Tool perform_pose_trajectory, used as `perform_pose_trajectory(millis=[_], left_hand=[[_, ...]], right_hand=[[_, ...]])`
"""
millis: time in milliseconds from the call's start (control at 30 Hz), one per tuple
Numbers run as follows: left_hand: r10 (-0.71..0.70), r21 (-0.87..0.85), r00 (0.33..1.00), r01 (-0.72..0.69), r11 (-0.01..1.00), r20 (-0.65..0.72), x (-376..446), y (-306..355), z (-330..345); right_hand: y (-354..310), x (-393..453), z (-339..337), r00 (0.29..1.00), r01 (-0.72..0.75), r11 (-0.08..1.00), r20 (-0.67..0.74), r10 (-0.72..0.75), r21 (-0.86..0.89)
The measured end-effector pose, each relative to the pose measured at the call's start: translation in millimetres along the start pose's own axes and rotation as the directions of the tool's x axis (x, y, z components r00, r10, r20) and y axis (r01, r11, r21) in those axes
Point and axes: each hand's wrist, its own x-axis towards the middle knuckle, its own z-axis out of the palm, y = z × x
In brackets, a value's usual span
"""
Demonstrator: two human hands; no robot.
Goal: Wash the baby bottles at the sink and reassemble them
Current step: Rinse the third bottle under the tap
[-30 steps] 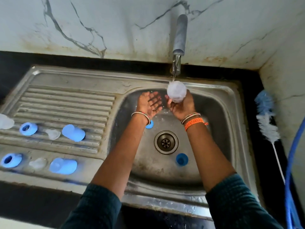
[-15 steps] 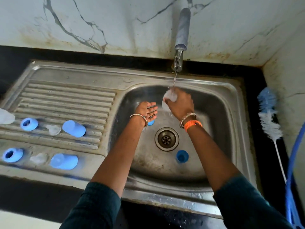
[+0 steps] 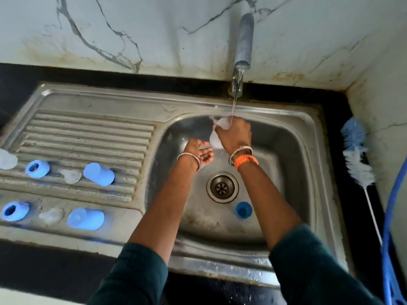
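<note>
Marble-veined wall behind, black counter (image 3: 55, 267) below it, steel sink (image 3: 312, 137) set into the counter with the ribbed drainboard (image 3: 88, 133) on its left side. Tap (image 3: 243, 42) at the sink's back edge is running; thin stream falls onto the right hand (image 3: 234, 134). Right hand grips a clear bottle (image 3: 217, 139) under the stream, fingers curled round it, back of the hand up; bottle partly hidden by the hand and blurred. Left hand (image 3: 201, 151) just beside and below it, palm up, fingers relaxed, holding nothing. Bangles on both wrists, an orange band on the right. Basin floor: drain (image 3: 222, 187) at the centre, one blue cap (image 3: 243, 209) just to its front right; a second blue piece shows only as a sliver under the left wrist. Drainboard, back row, from its left edge: a clear piece cut off by the frame, blue ring (image 3: 37, 169), clear teat (image 3: 71, 175), blue cover (image 3: 99, 174) lying on its side. Front row, near the sink's front edge: second blue ring (image 3: 15, 211), second clear teat (image 3: 51, 215), second blue cover (image 3: 86, 219). Bottle brush (image 3: 356, 155) lies on the counter right of the sink, bristles toward the wall; blue hose (image 3: 391, 216) runs along the right edge of the counter. Water drops on the sink's front rim.
</note>
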Motion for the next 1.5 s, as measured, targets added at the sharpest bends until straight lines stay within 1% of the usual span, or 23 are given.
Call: perform_pose_trajectory(millis=[33,67,100,133,167,200,233,267,333,400,467,533,600,667,700,767,833,967,1100,1167,1300,1400,1500], left_hand=[[0.017,-0.035,1.0,-0.016,0.999,0.016,-1,4,2],[0.039,-0.087,0.998,-0.034,0.996,0.052,-3,8,3],[0.053,-0.106,0.993,-0.041,0.994,0.108,-5,11,3],[0.087,-0.108,0.985,-0.07,0.992,0.152,-11,14,4],[0.139,-0.1,0.973,-0.122,0.987,0.186,-18,18,8],[0.204,-0.096,0.957,-0.188,0.977,0.205,-25,23,12],[0.263,-0.076,0.938,-0.252,0.965,0.226,-29,27,16],[0.302,-0.039,0.921,-0.302,0.952,0.244,-34,31,19],[0.312,0.08,0.912,-0.344,0.936,0.266,-46,34,25],[0.293,0.185,0.921,-0.344,0.921,0.257,-53,33,27],[0.291,0.253,0.924,-0.352,0.901,0.246,-60,30,27],[0.307,0.27,0.919,-0.37,0.889,0.247,-66,30,25],[0.306,0.268,0.914,-0.375,0.887,0.266,-71,34,22],[0.281,0.272,0.909,-0.367,0.89,0.306,-75,41,16],[0.267,0.283,0.907,-0.363,0.888,0.325,-78,45,12],[0.243,0.319,0.898,-0.367,0.874,0.366,-84,56,1],[0.214,0.362,0.882,-0.379,0.851,0.42,-87,74,-19],[0.193,0.448,0.83,-0.461,0.766,0.524,-105,134,-86],[0.227,0.587,0.827,-0.533,0.61,0.515,-118,213,-190],[0.211,0.637,0.845,-0.513,0.575,0.491,-119,248,-247],[0.168,0.638,0.877,-0.448,0.626,0.45,-115,299,-344],[0.186,0.617,0.912,-0.388,0.685,0.367,-103,318,-398],[0.211,0.577,0.937,-0.338,0.743,0.278,-83,326,-437]], right_hand=[[-3,2,-2,1.0,-0.001,0.998,-0.01,0.002,0.062],[-7,6,-7,0.999,-0.043,0.978,-0.015,0.048,0.204],[-8,8,-11,0.988,-0.153,0.904,0.051,0.145,0.399],[-9,8,-15,0.954,-0.298,0.75,0.176,0.241,0.591],[-9,8,-20,0.9,-0.435,0.54,0.324,0.293,0.721],[-7,6,-24,0.839,-0.539,0.362,0.444,0.316,0.761],[-5,3,-26,0.792,-0.6,0.251,0.521,0.319,0.759],[-2,2,-27,0.766,-0.626,0.188,0.55,0.333,0.757],[2,-2,-29,0.742,-0.641,0.145,0.561,0.367,0.753],[2,-7,-33,0.729,-0.653,0.166,0.556,0.399,0.739],[2,-12,-38,0.722,-0.67,0.241,0.542,0.43,0.702],[1,-18,-44,0.741,-0.666,0.38,0.509,0.439,0.641],[1,-23,-50,0.787,-0.617,0.581,0.427,0.446,0.531],[-2,-28,-55,0.82,-0.571,0.669,0.357,0.447,0.475],[-3,-30,-58,0.819,-0.573,0.652,0.376,0.433,0.496],[-14,-36,-63,0.789,-0.601,0.594,0.514,0.336,0.534],[-31,-41,-59,0.753,-0.605,0.604,0.619,0.224,0.518],[-99,-54,-15,0.764,-0.53,0.664,0.636,0.106,0.527],[-187,-69,71,0.749,-0.497,0.686,0.661,0.03,0.532],[-231,-80,118,0.744,-0.483,0.706,0.668,0.019,0.517],[-302,-98,198,0.756,-0.429,0.767,0.655,0.016,0.477],[-337,-107,247,0.752,-0.427,0.792,0.658,0.042,0.437],[-356,-114,289,0.795,-0.395,0.824,0.6,0.085,0.407]])
